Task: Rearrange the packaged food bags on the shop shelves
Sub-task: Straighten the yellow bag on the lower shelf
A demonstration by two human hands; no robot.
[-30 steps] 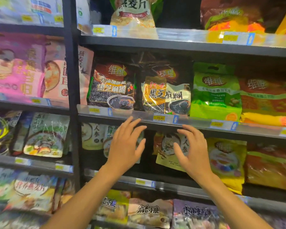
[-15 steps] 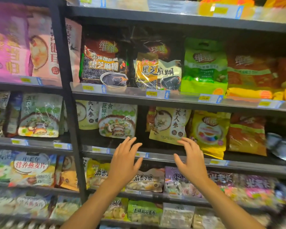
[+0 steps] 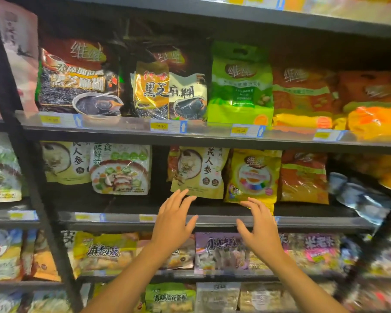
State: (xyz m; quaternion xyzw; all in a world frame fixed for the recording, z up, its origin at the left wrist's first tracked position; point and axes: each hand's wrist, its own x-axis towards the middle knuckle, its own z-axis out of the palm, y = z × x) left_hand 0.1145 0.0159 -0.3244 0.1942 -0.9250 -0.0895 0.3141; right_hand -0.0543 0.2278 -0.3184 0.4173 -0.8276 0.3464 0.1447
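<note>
From the head camera, both hands are raised in front of the middle shelf of a dark metal shop rack. The left hand has its fingers spread and loose, holding nothing, its fingertips just below the bottom edge of a beige ginseng bag; whether they touch it I cannot tell. The right hand is likewise unclenched with curled fingers, empty, in front of the lower edge of a yellow bag that stands just beside the ginseng bag on the same shelf. To the right of the yellow bag is an orange bag. Further left on that shelf sit a vegetable cereal bag and another ginseng bag, with a gap between them and the bags at the hands. On the shelf above stand two black sesame paste bags and a green bag, with price tags along the rail. Lower shelves hold more snack bags, blurred toward the right
</note>
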